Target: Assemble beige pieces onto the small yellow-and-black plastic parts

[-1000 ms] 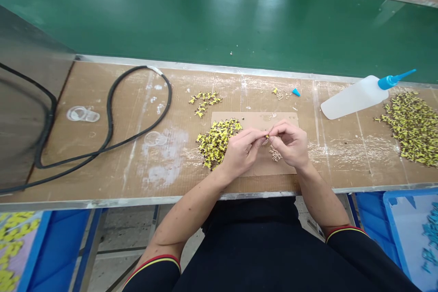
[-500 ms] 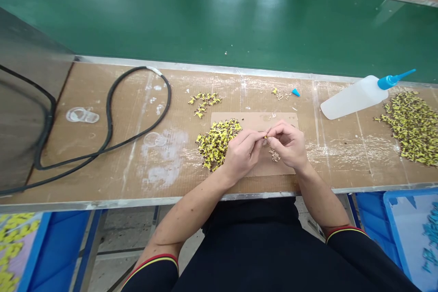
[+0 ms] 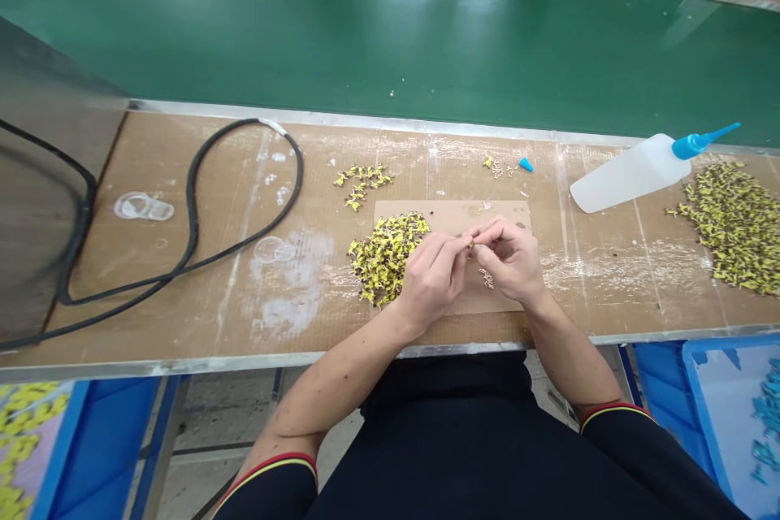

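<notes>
Just below the centre of the frame, a tiny yellow piece (image 3: 470, 244) is held between the fingertips of the left hand (image 3: 431, 272) and the right hand (image 3: 510, 260). A yellow heap (image 3: 383, 253) is spread beside the left hand. At the right, a white bottle (image 3: 630, 173) is set near another heap (image 3: 734, 231); at the left, a black cable (image 3: 192, 207) is looped.

Smooth plastic bottle (image 3: 634, 172), matt cardboard sheet (image 3: 454, 213), glossy belt (image 3: 292, 32)

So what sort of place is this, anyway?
Probably a factory workshop: a long green surface, perhaps a conveyor belt, runs beside a cardboard-covered bench, where small yellow pieces lie in heaps.
</notes>
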A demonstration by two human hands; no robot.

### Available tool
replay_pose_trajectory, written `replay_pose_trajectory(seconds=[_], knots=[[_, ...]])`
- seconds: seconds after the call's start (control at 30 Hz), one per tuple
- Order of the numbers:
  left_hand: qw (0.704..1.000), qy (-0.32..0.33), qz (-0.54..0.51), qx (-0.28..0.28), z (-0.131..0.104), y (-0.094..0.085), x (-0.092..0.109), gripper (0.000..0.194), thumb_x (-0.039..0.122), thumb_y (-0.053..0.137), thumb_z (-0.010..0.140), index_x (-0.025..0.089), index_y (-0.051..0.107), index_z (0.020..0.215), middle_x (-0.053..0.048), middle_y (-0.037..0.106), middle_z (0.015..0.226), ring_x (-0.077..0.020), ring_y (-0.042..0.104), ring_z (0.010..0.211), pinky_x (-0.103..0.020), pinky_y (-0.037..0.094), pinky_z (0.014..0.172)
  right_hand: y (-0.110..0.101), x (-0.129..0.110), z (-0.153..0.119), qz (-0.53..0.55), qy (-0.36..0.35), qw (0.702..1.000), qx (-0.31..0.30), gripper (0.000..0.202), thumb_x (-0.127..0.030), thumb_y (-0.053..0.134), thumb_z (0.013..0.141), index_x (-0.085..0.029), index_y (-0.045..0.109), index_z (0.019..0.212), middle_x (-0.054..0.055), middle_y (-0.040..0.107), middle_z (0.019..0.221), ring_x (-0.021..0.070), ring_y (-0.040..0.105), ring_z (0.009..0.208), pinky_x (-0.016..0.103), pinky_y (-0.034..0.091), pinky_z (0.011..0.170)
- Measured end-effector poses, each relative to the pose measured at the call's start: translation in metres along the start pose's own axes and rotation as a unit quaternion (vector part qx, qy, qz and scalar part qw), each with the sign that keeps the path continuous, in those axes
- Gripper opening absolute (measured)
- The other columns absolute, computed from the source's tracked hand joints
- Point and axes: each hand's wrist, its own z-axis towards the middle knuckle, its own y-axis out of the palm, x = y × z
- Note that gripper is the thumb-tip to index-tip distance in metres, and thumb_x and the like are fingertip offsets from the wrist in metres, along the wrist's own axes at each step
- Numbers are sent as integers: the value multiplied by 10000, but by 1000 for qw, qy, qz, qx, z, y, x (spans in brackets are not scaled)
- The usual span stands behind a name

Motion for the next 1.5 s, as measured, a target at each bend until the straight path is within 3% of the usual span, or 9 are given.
replay_pose_trajectory(seconds=[0.37,0.57,0.83,0.97,1.17,1.33,1.5], knots=[[1000,8,28,0,1,-1,3,153,82,545,974,167,633,1066,-51,709,827,-168,658,744,-274,521,706,4,2,-2,-22,-4,1000,14,64,-151,661,857,-210,652,834,31,721,890,147,713,817,280,601,683],[992,-78,-98,-24,4,-4,2,127,125,575,984,174,680,1033,-48,755,878,-131,707,771,-230,553,705,-1,-2,-1,-34,-44,998,4,82,-145,669,880,-222,667,850,18,695,855,140,692,782,271,591,653],[955,-161,-250,-25,8,-10,2,136,240,617,990,199,743,1018,-58,798,938,-140,747,824,-262,593,750,-3,-5,-3,-38,-83,996,-9,150,-218,697,905,-248,676,1051,36,698,953,147,697,829,276,633,680],[952,-144,-269,-16,8,-10,0,142,208,637,977,213,750,1064,-50,794,948,-126,728,814,-251,585,750,-3,-5,-2,-75,-142,987,17,125,-155,708,901,-264,697,962,15,730,862,152,708,792,283,609,650],[955,-127,-269,-3,8,-11,-1,171,243,669,952,197,713,1110,-66,761,961,-131,688,790,-269,588,736,-4,-3,-1,-150,-239,957,66,201,-121,743,859,-301,724,947,9,757,887,183,748,790,339,647,665],[962,-101,-252,10,12,-13,-1,58,205,674,942,198,703,992,-53,762,917,-142,712,843,-265,592,732,-4,-1,0,-158,-297,939,66,221,-101,734,858,-313,719,918,5,751,877,194,768,798,361,673,699],[966,-92,-241,10,13,-14,-2,97,155,674,927,199,702,1009,-59,776,963,-150,737,906,-274,614,776,-5,0,0,-167,-318,931,60,237,-83,724,859,-309,713,928,14,746,903,193,769,819,368,680,708]])
